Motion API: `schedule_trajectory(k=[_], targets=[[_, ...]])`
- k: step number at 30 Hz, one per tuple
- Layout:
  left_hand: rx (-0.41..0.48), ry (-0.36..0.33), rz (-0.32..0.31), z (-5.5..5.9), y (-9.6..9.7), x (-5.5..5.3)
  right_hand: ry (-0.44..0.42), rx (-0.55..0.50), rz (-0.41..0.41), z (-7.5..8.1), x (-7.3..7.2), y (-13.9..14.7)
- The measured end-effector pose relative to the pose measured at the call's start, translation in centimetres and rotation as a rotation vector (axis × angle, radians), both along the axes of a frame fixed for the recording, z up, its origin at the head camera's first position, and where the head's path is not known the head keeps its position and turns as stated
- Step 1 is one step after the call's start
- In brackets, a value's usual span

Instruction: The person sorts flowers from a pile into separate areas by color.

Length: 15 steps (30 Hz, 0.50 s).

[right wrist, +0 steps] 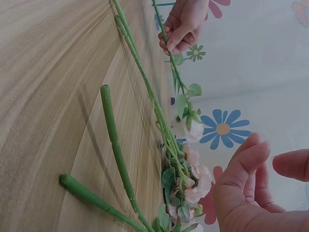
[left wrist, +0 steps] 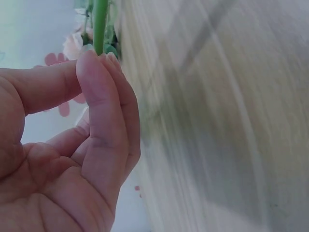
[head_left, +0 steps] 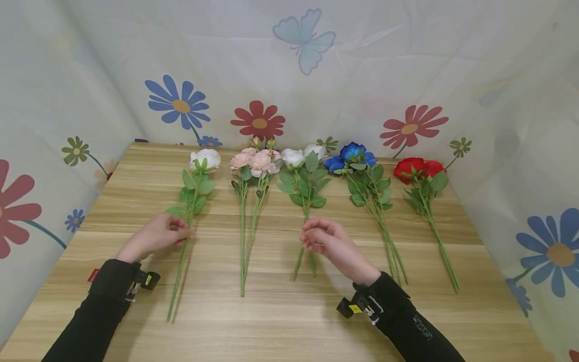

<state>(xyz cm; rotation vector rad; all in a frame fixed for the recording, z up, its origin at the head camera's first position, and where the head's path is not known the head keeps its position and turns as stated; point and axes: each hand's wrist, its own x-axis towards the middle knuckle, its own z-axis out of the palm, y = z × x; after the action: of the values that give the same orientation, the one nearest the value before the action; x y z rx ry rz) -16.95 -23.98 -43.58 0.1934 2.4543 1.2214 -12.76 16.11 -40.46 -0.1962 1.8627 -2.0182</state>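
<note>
My left hand (head_left: 158, 235) pinches the green stem (head_left: 180, 271) of a single white artificial rose (head_left: 205, 160) between thumb and fingertips. In the left wrist view, that stem (left wrist: 100, 24) rises from the fingertips. The bloom points to the back of the table, with its leaves just beyond the hand. My right hand (head_left: 336, 246) hovers over the stems of two white roses (head_left: 303, 157), holding nothing. Its fingers (right wrist: 241, 166) are loosely bent, and a gap shows between them and the thumb in the right wrist view. Below it, two cut stem ends (right wrist: 105, 89) stick out.
Pink flowers (head_left: 258, 162) lie between the hands on the wooden table (head_left: 280, 322). Blue flowers (head_left: 350, 157) and red roses (head_left: 418, 170) lie to the right, blooms toward the back. A white curtain (head_left: 226, 50) printed with flowers and a butterfly borders the table.
</note>
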Motion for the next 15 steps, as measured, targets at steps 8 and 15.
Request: schedule_trajectory(k=[8, 15], targets=[[0.033, 0.019, -0.008, 1.5, 1.2, 0.1, -0.002, 0.005, -0.002, 0.0, 0.1, 0.1], [0.079, 0.080, -0.031, 3.9, 3.8, 0.2, 0.002, 0.009, 0.003, 0.1, 0.2, -0.1]])
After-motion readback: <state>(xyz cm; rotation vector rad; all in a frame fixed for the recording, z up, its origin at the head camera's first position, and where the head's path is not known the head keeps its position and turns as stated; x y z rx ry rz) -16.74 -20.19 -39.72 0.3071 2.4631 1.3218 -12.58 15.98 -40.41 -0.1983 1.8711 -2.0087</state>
